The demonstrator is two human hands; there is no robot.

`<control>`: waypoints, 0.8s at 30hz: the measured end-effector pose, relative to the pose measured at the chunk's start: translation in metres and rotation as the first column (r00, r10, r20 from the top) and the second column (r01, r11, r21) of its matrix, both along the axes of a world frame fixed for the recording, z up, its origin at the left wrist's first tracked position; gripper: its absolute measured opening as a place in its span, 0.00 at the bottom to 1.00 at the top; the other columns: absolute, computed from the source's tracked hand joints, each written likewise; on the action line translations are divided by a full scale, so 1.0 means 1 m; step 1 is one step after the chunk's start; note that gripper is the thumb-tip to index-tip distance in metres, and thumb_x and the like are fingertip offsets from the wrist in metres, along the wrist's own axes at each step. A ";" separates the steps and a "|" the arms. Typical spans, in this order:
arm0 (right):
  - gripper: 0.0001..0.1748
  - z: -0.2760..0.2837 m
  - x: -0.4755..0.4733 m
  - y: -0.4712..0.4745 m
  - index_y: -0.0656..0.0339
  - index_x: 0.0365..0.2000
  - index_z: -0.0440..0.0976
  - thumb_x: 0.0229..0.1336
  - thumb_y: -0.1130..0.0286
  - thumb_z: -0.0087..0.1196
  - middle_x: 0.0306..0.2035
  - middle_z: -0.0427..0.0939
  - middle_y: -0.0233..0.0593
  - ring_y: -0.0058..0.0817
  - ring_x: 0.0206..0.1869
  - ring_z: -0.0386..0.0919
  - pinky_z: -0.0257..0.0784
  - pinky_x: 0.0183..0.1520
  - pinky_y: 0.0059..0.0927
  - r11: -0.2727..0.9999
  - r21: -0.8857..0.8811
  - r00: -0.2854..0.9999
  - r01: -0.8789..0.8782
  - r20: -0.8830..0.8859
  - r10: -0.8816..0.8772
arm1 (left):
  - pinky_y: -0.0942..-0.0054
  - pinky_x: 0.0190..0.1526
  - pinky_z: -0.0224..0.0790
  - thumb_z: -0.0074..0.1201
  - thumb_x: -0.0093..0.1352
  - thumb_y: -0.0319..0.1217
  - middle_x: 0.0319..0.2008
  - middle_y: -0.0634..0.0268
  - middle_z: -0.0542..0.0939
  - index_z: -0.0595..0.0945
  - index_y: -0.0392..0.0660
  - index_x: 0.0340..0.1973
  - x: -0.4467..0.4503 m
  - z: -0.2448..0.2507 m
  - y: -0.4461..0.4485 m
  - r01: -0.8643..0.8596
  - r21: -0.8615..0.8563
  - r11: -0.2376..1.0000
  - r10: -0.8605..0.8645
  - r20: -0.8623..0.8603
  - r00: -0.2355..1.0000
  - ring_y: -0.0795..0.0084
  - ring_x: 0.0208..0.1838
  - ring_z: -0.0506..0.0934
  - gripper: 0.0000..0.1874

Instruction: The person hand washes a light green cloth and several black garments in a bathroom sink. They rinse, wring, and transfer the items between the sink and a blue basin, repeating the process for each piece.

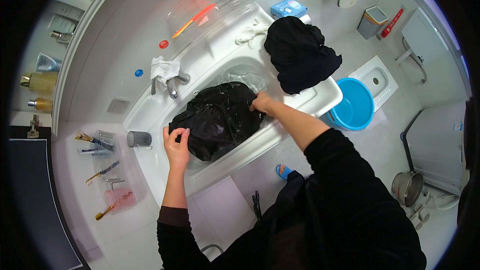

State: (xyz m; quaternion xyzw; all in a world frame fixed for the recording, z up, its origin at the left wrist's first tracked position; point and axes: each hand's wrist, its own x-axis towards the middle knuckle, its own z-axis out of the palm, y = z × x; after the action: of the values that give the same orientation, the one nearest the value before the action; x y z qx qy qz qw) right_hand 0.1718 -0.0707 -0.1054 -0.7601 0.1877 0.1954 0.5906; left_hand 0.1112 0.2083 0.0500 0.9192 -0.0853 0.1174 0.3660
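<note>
A wet black garment (pixel 221 116) lies spread in the water of a white washbasin (pixel 318 99). My left hand (pixel 177 146) pinches its left edge between thumb and fingers. At the garment's right edge, my right hand (pixel 262 104) grips the cloth, partly hidden by the fabric. Another dark garment (pixel 296 52) is heaped on the basin's right side and hangs over its rim. A metal faucet (pixel 172 89) stands behind the basin, with a white cloth (pixel 165 69) draped over it.
A blue bucket (pixel 352 103) stands on the floor right of the basin, near a squat toilet (pixel 378 78). A grey cup (pixel 139 139) is at the basin's left end. White wet cloth (pixel 250 34) lies on the back ledge, below a clear wall shelf (pixel 225 7).
</note>
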 end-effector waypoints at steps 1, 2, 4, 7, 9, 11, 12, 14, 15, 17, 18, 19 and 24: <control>0.18 -0.003 0.004 -0.003 0.74 0.29 0.78 0.31 0.76 0.65 0.32 0.80 0.54 0.45 0.37 0.80 0.74 0.41 0.38 0.998 0.057 1.000 0.015 0.000 -0.015 | 0.70 0.48 0.62 0.60 0.61 0.27 0.36 0.56 0.70 0.79 0.36 0.27 0.002 0.001 0.005 -0.013 0.012 1.000 0.013 0.024 1.000 0.60 0.42 0.72 0.07; 0.16 -0.005 0.007 -0.006 0.72 0.28 0.79 0.32 0.76 0.65 0.31 0.80 0.53 0.44 0.36 0.80 0.73 0.40 0.37 0.998 0.058 1.000 0.008 0.019 -0.009 | 0.71 0.48 0.61 0.60 0.61 0.28 0.36 0.57 0.71 0.79 0.36 0.27 0.002 0.000 0.010 -0.028 0.001 1.000 0.028 0.009 1.000 0.61 0.42 0.72 0.07; 0.12 0.016 0.012 -0.001 0.70 0.26 0.79 0.34 0.76 0.65 0.27 0.80 0.51 0.41 0.33 0.79 0.73 0.38 0.37 0.997 0.065 0.998 -0.028 0.060 0.024 | 0.74 0.47 0.61 0.59 0.62 0.30 0.33 0.60 0.71 0.79 0.35 0.26 0.003 0.000 0.031 -0.133 0.010 0.991 0.133 -0.022 0.991 0.66 0.40 0.70 0.10; 0.08 0.046 0.023 0.002 0.66 0.24 0.80 0.37 0.75 0.63 0.23 0.78 0.48 0.39 0.29 0.78 0.72 0.37 0.35 0.997 0.043 0.988 -0.066 0.145 0.059 | 0.77 0.42 0.60 0.59 0.63 0.31 0.32 0.64 0.71 0.79 0.34 0.26 -0.001 0.008 0.040 -0.192 -0.101 0.976 0.179 -0.122 0.976 0.73 0.37 0.69 0.11; 0.08 0.061 0.023 0.001 0.62 0.27 0.80 0.41 0.72 0.61 0.27 0.79 0.49 0.41 0.32 0.80 0.74 0.39 0.34 0.981 -0.126 0.954 -0.150 0.241 0.177 | 0.77 0.44 0.60 0.58 0.64 0.29 0.33 0.65 0.72 0.80 0.35 0.29 0.002 0.012 0.046 -0.233 -0.150 0.961 0.216 -0.122 0.969 0.74 0.38 0.69 0.08; 0.10 0.071 0.020 0.005 0.61 0.29 0.80 0.42 0.70 0.61 0.30 0.80 0.50 0.42 0.35 0.80 0.74 0.41 0.35 0.982 -0.149 0.943 -0.121 0.290 0.160 | 0.78 0.46 0.60 0.56 0.64 0.27 0.34 0.66 0.72 0.82 0.37 0.33 0.005 0.017 0.046 -0.228 -0.225 0.947 0.208 -0.109 0.972 0.75 0.40 0.70 0.06; 0.13 0.078 0.016 0.007 0.63 0.31 0.80 0.43 0.67 0.60 0.33 0.80 0.52 0.43 0.38 0.80 0.74 0.45 0.37 0.964 -0.208 0.930 -0.166 0.291 0.223 | 0.78 0.47 0.60 0.55 0.65 0.26 0.35 0.67 0.73 0.82 0.37 0.36 0.006 0.027 0.040 -0.209 -0.275 0.938 0.189 -0.099 0.977 0.75 0.41 0.70 0.06; 0.17 0.077 0.014 0.003 0.64 0.34 0.80 0.44 0.64 0.60 0.37 0.80 0.51 0.43 0.44 0.77 0.72 0.49 0.38 0.882 -0.366 0.899 -0.297 0.205 0.388 | 0.79 0.52 0.60 0.53 0.65 0.21 0.37 0.68 0.74 0.82 0.39 0.45 0.013 0.042 0.025 -0.181 -0.349 0.920 0.145 -0.127 0.981 0.75 0.44 0.71 0.12; 0.19 0.079 0.014 0.003 0.65 0.36 0.79 0.44 0.63 0.59 0.39 0.80 0.51 0.43 0.47 0.76 0.72 0.51 0.39 0.825 -0.437 0.872 -0.358 0.159 0.462 | 0.79 0.52 0.60 0.52 0.65 0.21 0.37 0.68 0.74 0.81 0.39 0.45 0.016 0.050 0.018 -0.159 -0.399 0.903 0.115 -0.131 0.985 0.75 0.45 0.71 0.12; 0.30 0.113 -0.010 0.027 0.62 0.50 0.72 0.44 0.61 0.59 0.55 0.69 0.48 0.51 0.63 0.56 0.62 0.61 0.44 0.699 -0.535 0.798 -0.474 0.075 0.598 | 0.79 0.52 0.59 0.52 0.64 0.20 0.38 0.69 0.74 0.81 0.37 0.44 0.007 0.060 0.021 -0.161 -0.486 0.859 0.101 -0.147 0.984 0.75 0.45 0.71 0.13; 0.35 0.114 -0.018 0.030 0.59 0.55 0.66 0.43 0.62 0.60 0.57 0.66 0.48 0.52 0.63 0.56 0.62 0.62 0.45 0.746 -0.505 0.788 -0.434 0.189 0.586 | 0.79 0.53 0.60 0.52 0.64 0.19 0.38 0.69 0.74 0.81 0.37 0.45 0.008 0.062 0.015 -0.139 -0.512 0.847 0.075 -0.144 0.987 0.75 0.46 0.71 0.13; 0.41 0.115 -0.024 0.034 0.56 0.59 0.61 0.42 0.62 0.60 0.60 0.62 0.49 0.52 0.62 0.56 0.61 0.62 0.45 0.790 -0.468 0.768 -0.397 0.301 0.565 | 0.79 0.53 0.60 0.51 0.64 0.18 0.38 0.69 0.74 0.81 0.36 0.45 0.012 0.065 0.009 -0.119 -0.538 0.834 0.050 -0.141 0.989 0.75 0.46 0.71 0.13; 0.54 0.107 -0.031 0.056 0.43 0.65 0.49 0.34 0.68 0.63 0.67 0.50 0.46 0.52 0.66 0.50 0.54 0.63 0.51 0.674 -0.505 0.631 -0.539 0.288 0.720 | 0.78 0.54 0.62 0.52 0.63 0.16 0.42 0.67 0.76 0.80 0.35 0.46 0.017 0.098 -0.019 -0.001 -0.703 0.712 -0.043 -0.046 0.998 0.76 0.48 0.72 0.15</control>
State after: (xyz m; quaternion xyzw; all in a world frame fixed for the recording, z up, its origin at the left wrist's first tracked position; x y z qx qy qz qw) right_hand 0.1405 -0.0151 0.0016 -0.8966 -0.2098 0.1655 0.3530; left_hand 0.1281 0.1896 0.1483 0.7136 -0.0341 0.1098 0.6911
